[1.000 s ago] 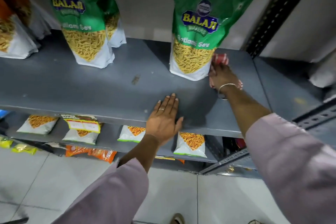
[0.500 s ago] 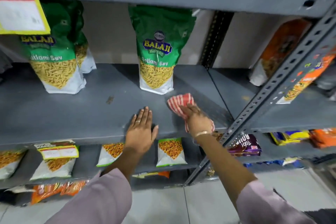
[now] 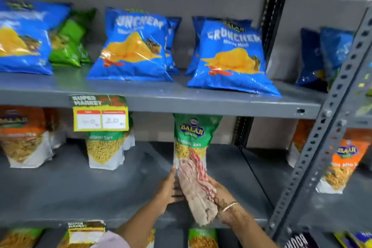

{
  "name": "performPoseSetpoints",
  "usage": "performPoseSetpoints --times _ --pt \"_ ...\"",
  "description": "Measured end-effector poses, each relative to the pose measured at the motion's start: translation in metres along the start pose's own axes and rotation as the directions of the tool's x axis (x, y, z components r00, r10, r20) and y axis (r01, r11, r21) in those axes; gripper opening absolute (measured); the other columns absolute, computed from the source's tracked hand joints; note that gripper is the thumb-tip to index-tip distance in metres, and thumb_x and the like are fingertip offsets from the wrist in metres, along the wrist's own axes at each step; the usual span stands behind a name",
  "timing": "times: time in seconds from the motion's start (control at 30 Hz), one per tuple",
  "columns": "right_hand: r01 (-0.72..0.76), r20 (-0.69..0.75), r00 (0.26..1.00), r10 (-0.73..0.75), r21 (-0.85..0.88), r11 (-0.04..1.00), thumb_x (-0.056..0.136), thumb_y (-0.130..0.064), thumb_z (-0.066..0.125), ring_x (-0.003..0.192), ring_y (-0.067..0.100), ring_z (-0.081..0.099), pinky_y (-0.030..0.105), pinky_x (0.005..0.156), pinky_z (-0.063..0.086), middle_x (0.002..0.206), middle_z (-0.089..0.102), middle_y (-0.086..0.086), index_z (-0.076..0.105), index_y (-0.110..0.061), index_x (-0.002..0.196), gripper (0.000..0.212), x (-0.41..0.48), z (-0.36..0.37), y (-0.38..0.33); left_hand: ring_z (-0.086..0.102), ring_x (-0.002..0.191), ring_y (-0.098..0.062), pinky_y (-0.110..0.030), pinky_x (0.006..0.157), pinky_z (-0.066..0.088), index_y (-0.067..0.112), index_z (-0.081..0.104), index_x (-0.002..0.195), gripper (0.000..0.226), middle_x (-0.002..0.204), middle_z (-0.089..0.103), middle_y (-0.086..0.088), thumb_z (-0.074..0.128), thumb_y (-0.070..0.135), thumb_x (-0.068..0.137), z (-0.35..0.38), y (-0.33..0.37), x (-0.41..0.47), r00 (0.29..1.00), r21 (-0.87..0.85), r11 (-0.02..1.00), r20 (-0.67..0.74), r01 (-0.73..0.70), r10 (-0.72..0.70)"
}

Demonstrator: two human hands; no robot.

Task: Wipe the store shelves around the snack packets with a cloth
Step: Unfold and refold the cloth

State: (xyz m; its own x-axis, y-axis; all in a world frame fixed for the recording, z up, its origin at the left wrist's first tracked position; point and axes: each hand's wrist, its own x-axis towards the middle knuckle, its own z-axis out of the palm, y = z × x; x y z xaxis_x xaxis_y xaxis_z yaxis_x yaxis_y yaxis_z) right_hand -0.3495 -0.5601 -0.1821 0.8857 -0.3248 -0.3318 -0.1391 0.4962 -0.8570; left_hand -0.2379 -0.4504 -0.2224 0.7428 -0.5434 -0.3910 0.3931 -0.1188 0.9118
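Two hands are seen together above the front part of the grey middle shelf (image 3: pixel 84 191), just right of its centre. The right hand (image 3: pixel 220 193), with a thin bangle (image 3: pixel 230 206) at the wrist, is closed around a bunched cloth (image 3: pixel 196 189), pale with red stripes, whose upper end is raised in front of a green Balaji sev packet (image 3: pixel 191 137) and whose lower end hangs down past the shelf's front edge. The left hand (image 3: pixel 168 189) is held just left of the cloth, fingers stretched toward it and touching its side; whether it grips the cloth cannot be told. The green packet is stood upright toward the far side of the middle shelf, behind the hands. Further left on the same shelf a second green sev packet (image 3: pixel 106 151) is partly covered by a yellow price tag (image 3: pixel 100 120) fixed to the edge of the upper shelf (image 3: pixel 201 102), and an orange packet (image 3: pixel 22 139) is seen at the far left. On the upper shelf, blue Crunchem bags (image 3: pixel 231 56) are lined up, with a green bag (image 3: pixel 68 42) set between them at the left. A perforated metal upright (image 3: pixel 326 127) is seen at the right, with another orange packet (image 3: pixel 340 159) beyond it. More packets are partly seen on the lowest shelf, near the bottom edge.
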Motion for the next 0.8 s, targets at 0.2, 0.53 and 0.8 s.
performPoseSetpoints --times 0.2,0.53,0.8 --pt "0.136 -0.063 0.981 -0.183 -0.445 0.885 0.093 -0.027 0.055 0.08 0.018 0.066 0.025 0.075 0.055 0.09 0.071 0.007 0.063 -0.009 0.094 0.02 -0.002 0.05 -0.019 0.062 0.075 -0.021 -0.033 0.07 0.05 0.006 0.06 0.095 0.013 0.082 0.067 -0.008 0.066 0.011 0.084 -0.032 0.043 -0.03 0.969 0.007 0.974 -0.105 -0.225 0.224" --pt "0.359 0.184 0.88 -0.437 -0.861 0.359 0.072 0.009 0.071 0.068 0.01 0.057 0.018 0.063 0.05 0.076 0.062 0.0 0.059 -0.013 0.077 0.025 -0.086 0.169 -0.058 0.065 0.08 -0.016 -0.038 0.076 0.053 0.015 0.064 0.086 0.017 0.09 0.071 -0.01 0.076 0.01 0.075 -0.12 0.125 -0.157 0.731 0.326 0.664 0.16 -0.673 0.663" --pt "0.585 0.336 0.792 -0.51 -0.655 0.478 0.077 0.009 0.067 0.065 0.008 0.065 0.018 0.061 0.056 0.075 0.069 -0.002 0.063 -0.011 0.087 0.023 -0.139 0.302 -0.135 0.062 0.059 0.001 -0.014 0.056 0.05 0.017 0.066 0.079 0.012 0.071 0.069 0.007 0.076 0.011 0.075 -0.192 0.258 -0.233 0.557 0.248 0.515 0.142 -0.82 0.818"
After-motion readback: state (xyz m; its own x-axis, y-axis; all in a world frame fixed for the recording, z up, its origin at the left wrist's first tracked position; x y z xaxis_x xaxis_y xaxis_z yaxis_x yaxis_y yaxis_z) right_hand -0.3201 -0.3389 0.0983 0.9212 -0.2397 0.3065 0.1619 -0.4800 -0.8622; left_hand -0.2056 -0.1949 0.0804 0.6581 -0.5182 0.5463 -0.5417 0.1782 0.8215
